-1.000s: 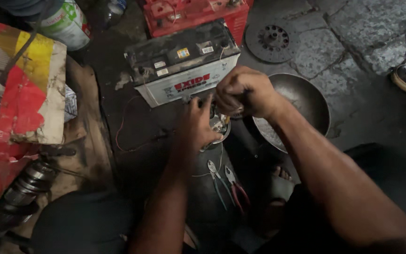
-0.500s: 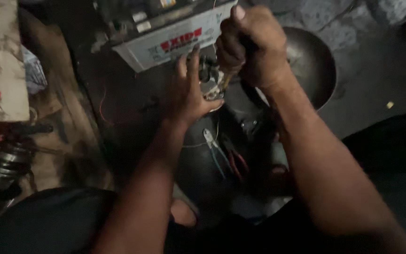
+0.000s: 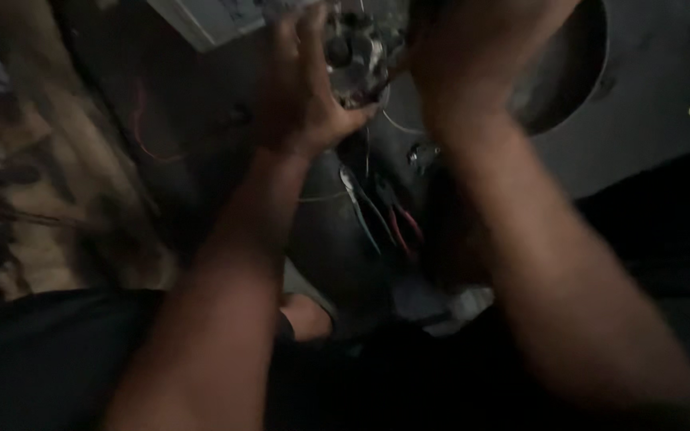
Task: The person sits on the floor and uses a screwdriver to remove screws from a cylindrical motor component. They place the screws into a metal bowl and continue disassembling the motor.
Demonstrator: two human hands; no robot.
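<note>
The picture is dark and blurred. My left hand (image 3: 307,88) is near the top, its fingers curled around a small grey metal part (image 3: 354,49) with thin wires hanging from it. My right hand (image 3: 473,56) is beside that part on the right; its fingers run past the top edge, so what it grips is hidden. Both forearms reach up from the bottom. Just above my left hand, a corner of the white battery case (image 3: 201,14) shows.
A round dark metal bowl (image 3: 573,76) sits behind my right wrist. Pliers with red handles (image 3: 389,219) lie on a dark rounded object between my arms. Worn boards (image 3: 49,215) lie at the left, and grey floor (image 3: 664,72) at the right.
The view has dropped and moved closer, so the battery and both hands have slid up to the top edge. My hands stay together at the small part.
</note>
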